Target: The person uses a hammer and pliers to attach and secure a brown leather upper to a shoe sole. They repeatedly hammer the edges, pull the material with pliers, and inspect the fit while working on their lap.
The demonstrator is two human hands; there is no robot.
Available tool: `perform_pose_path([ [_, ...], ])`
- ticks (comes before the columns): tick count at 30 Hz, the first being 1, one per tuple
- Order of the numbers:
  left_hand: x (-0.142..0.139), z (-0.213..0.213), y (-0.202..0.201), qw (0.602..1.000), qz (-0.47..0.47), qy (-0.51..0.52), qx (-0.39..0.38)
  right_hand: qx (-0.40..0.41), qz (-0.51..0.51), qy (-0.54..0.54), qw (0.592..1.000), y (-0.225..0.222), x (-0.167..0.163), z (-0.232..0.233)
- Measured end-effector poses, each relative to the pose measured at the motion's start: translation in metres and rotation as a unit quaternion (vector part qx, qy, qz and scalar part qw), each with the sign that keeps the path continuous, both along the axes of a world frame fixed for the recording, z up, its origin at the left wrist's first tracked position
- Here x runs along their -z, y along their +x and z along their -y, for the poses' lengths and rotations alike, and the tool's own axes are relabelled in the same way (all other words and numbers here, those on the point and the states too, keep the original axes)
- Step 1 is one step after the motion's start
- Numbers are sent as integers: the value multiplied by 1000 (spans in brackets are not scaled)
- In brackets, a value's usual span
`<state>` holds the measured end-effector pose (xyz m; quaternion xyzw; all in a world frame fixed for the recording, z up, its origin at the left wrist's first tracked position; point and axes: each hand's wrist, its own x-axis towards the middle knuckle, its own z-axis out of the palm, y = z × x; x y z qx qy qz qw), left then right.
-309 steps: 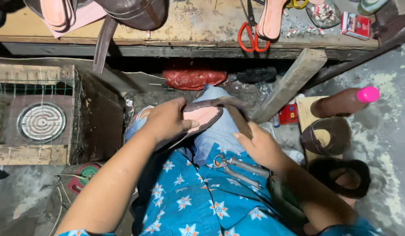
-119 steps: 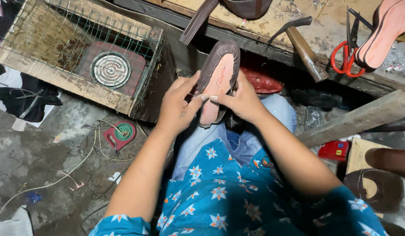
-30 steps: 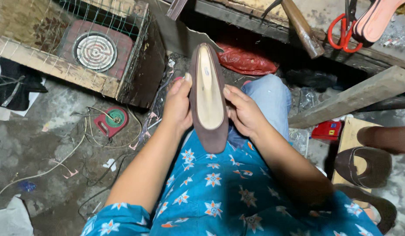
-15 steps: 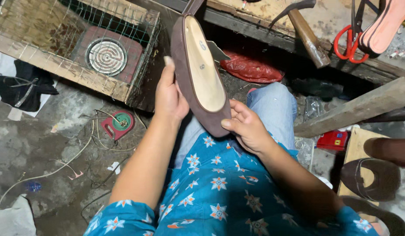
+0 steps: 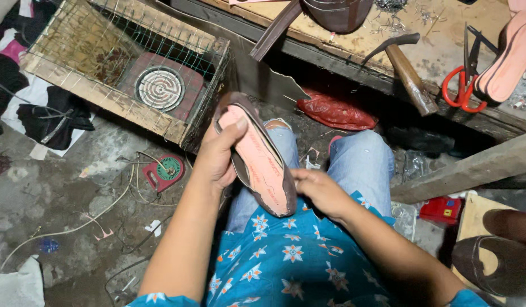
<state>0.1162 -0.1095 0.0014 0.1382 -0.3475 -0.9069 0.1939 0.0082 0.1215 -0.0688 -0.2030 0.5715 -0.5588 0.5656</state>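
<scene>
I have the shoe (image 5: 254, 154) over my lap, left hand (image 5: 218, 153) wrapped round its side, right hand (image 5: 315, 190) pinching its near end; I judge I'm checking the sole, so turning it needs a firm grip.

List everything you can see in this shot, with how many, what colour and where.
shoe: 1, brown with pink sole, held over the lap
wire cage box: 1, wooden, upper left
coil heater: 1, grey coil on red, inside the cage
hammer: 1, wooden handle, on the bench
scissors: 1, red handles, bench right
pink sole: 1, bench far right
red bag: 1, under the bench
brown shoe upper: 1, lower right
left hand: grips the shoe's side
right hand: at the shoe's lower end
</scene>
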Motion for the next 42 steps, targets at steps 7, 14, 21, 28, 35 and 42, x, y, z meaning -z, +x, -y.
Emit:
perform_pose_path([
  [7, 22, -40, -4, 974, 126, -180, 53, 87, -177, -116, 974, -15, -38, 13],
  [14, 37, -51, -19, 954, 87, -280, 60, 3, -459, -156, 875, -67, -66, 49],
  [21, 34, -47, -18, 931, 128, -335, -73, 43, -474, -95, 874, -72, -56, 75],
  [28, 12, -48, -19, 754, 182, -597, -205, 57, -358, -71, 929, -73, -47, 68],
  [35, 24, -41, -21, 837, 216, -493, -101, 65, -165, -141, 974, -68, -23, 44],
  [42, 8, -39, -19, 939, 121, -307, 95, 12, -149, -69, 986, -5, -47, 8],
])
